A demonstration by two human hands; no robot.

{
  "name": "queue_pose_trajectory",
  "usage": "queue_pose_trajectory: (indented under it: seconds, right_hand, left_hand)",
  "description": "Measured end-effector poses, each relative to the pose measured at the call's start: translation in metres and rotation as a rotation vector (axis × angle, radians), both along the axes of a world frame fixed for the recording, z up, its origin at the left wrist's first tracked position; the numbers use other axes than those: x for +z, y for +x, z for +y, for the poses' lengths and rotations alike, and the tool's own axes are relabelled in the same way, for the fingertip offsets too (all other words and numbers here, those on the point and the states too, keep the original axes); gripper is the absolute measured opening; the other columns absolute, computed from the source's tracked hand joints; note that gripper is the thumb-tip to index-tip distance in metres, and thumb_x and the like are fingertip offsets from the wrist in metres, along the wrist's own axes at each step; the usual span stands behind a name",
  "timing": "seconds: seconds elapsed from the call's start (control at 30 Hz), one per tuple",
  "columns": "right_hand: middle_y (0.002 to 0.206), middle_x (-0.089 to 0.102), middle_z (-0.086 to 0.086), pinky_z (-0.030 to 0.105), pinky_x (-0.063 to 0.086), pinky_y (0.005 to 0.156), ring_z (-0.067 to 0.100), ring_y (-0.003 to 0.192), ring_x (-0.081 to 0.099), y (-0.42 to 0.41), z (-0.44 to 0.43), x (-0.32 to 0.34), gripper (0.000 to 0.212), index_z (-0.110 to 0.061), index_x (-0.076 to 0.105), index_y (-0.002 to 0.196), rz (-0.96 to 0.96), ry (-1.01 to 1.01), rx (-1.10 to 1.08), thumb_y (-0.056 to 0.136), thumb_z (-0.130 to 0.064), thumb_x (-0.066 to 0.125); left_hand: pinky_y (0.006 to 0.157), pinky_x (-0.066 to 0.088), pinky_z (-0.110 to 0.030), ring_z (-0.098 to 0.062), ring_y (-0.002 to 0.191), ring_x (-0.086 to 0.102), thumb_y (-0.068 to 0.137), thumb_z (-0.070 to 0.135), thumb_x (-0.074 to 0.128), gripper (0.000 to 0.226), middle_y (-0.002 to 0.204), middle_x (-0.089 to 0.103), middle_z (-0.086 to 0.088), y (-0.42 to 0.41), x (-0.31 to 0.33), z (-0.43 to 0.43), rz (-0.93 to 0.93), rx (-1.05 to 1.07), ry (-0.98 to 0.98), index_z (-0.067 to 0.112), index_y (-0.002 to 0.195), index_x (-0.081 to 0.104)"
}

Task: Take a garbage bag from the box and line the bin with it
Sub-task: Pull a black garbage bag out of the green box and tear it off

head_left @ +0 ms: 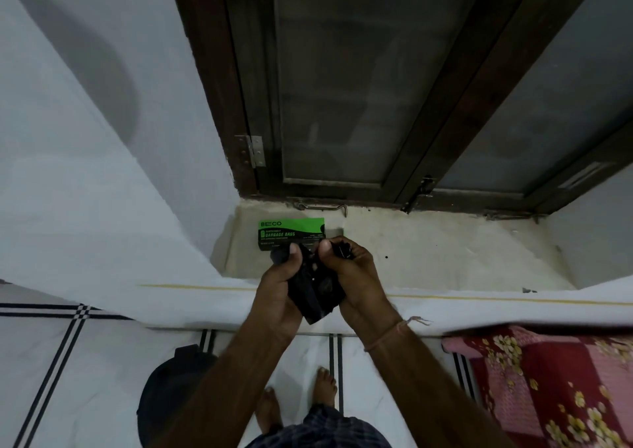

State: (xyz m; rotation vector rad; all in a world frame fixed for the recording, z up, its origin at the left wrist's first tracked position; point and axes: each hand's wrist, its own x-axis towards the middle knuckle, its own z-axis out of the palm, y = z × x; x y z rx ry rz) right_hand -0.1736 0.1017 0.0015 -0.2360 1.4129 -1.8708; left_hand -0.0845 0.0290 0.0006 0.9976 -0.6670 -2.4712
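A green and black garbage bag box (291, 231) lies on the pale window sill (428, 252), just beyond my hands. Between both hands I hold a folded black garbage bag (313, 293). My left hand (279, 288) grips its left side with the thumb on top. My right hand (356, 276) pinches the upper right part of the bag, thumb pressed near the left thumb. A black bin (168, 389) stands on the floor at lower left, partly hidden by my left forearm.
A dark wooden window frame (233, 105) with frosted panes rises behind the sill. White walls flank it. The floor has white tiles with black stripes (51, 372). A red floral cloth (555, 386) lies at lower right. My bare feet (323, 386) stand near the wall.
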Motion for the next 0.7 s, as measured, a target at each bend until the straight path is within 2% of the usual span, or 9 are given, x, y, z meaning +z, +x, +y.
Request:
queue_pose_trajectory:
  seconds: [0.07, 0.13, 0.2, 0.3, 0.37, 0.43, 0.53, 0.63, 0.7]
  right_hand:
    - [0.069, 0.074, 0.005, 0.029, 0.059, 0.069, 0.017, 0.067, 0.072, -0.005, 0.000, -0.001, 0.020, -0.004, 0.071, 0.083, -0.065, -0.017, -0.025, 0.100, -0.004, 0.061]
    - [0.065, 0.069, 0.004, 0.027, 0.058, 0.065, 0.014, 0.061, 0.067, -0.016, 0.002, 0.000, 0.020, -0.002, 0.068, 0.085, -0.112, -0.050, -0.069, 0.101, -0.007, 0.058]
    - [0.068, 0.068, 0.006, 0.029, 0.062, 0.065, 0.015, 0.063, 0.068, -0.030, 0.006, -0.001, 0.018, 0.000, 0.066, 0.088, -0.202, -0.107, -0.094, 0.097, -0.015, 0.059]
    - [0.067, 0.067, 0.004, 0.031, 0.063, 0.066, 0.015, 0.063, 0.067, -0.032, 0.008, -0.005, 0.020, -0.006, 0.064, 0.086, -0.351, -0.152, -0.028, 0.094, -0.024, 0.061]
    - [0.065, 0.058, 0.001, 0.023, 0.052, 0.053, 0.008, 0.052, 0.054, -0.036, 0.008, -0.008, 0.021, -0.008, 0.060, 0.085, -0.238, -0.092, 0.043, 0.098, -0.025, 0.059]
    - [0.064, 0.049, 0.001, 0.022, 0.035, 0.044, 0.006, 0.046, 0.041, -0.047, 0.013, -0.008, 0.021, -0.010, 0.060, 0.081, 0.024, 0.013, 0.121, 0.098, -0.021, 0.063]
    - [0.053, 0.042, -0.002, 0.024, 0.024, 0.047, 0.007, 0.042, 0.031, -0.077, 0.029, -0.010, 0.024, -0.005, 0.059, 0.077, 0.248, 0.190, 0.167, 0.102, -0.006, 0.060]
    - [0.055, 0.051, -0.010, 0.026, 0.033, 0.047, 0.000, 0.045, 0.042, -0.093, 0.039, -0.003, 0.015, 0.005, 0.066, 0.094, 0.331, 0.238, 0.184, 0.101, -0.009, 0.062]
    - [0.087, 0.072, -0.011, 0.013, 0.051, 0.063, -0.004, 0.073, 0.066, -0.081, 0.033, 0.001, 0.026, -0.003, 0.067, 0.120, 0.378, 0.212, 0.350, 0.098, -0.017, 0.067]
  left_hand:
    - [0.087, 0.058, -0.044, -0.024, 0.085, 0.075, 0.096, 0.031, 0.055, 0.036, 0.096, 0.074, -0.013, -0.007, -0.002, 0.003, 0.003, 0.056, -0.001, 0.004, 0.119, 0.065]
    - [0.078, 0.056, -0.041, -0.017, 0.067, 0.068, 0.102, 0.029, 0.050, 0.024, 0.077, 0.066, -0.005, -0.010, -0.007, -0.001, 0.007, 0.116, -0.013, 0.008, 0.101, 0.061]
    - [0.071, 0.057, -0.040, -0.013, 0.062, 0.065, 0.106, 0.029, 0.045, 0.025, 0.070, 0.064, -0.001, -0.012, -0.013, -0.009, -0.018, 0.169, -0.031, 0.010, 0.094, 0.057]
    - [0.066, 0.060, -0.032, -0.012, 0.063, 0.063, 0.107, 0.030, 0.045, 0.024, 0.073, 0.063, -0.001, -0.017, -0.015, -0.010, -0.012, 0.182, -0.054, 0.011, 0.099, 0.057]
    - [0.062, 0.057, -0.028, -0.012, 0.061, 0.061, 0.106, 0.026, 0.048, 0.020, 0.073, 0.064, 0.000, -0.021, -0.011, -0.007, -0.022, 0.144, -0.156, 0.009, 0.106, 0.058]
    - [0.058, 0.054, -0.027, -0.011, 0.057, 0.058, 0.106, 0.020, 0.051, 0.016, 0.070, 0.063, 0.001, -0.019, -0.007, -0.014, -0.082, 0.129, -0.297, 0.008, 0.104, 0.061]
    - [0.057, 0.051, -0.028, -0.010, 0.053, 0.056, 0.104, 0.018, 0.056, 0.013, 0.062, 0.061, 0.003, -0.010, -0.004, -0.043, -0.185, 0.205, -0.431, 0.011, 0.094, 0.060]
    - [0.062, 0.055, -0.027, -0.013, 0.062, 0.058, 0.103, 0.021, 0.059, 0.011, 0.071, 0.062, 0.000, -0.011, -0.007, -0.053, -0.177, 0.244, -0.402, 0.011, 0.099, 0.061]
    - [0.067, 0.059, -0.027, -0.016, 0.072, 0.060, 0.102, 0.023, 0.058, 0.016, 0.083, 0.062, -0.005, -0.022, -0.004, -0.040, -0.090, 0.210, -0.285, 0.008, 0.108, 0.059]
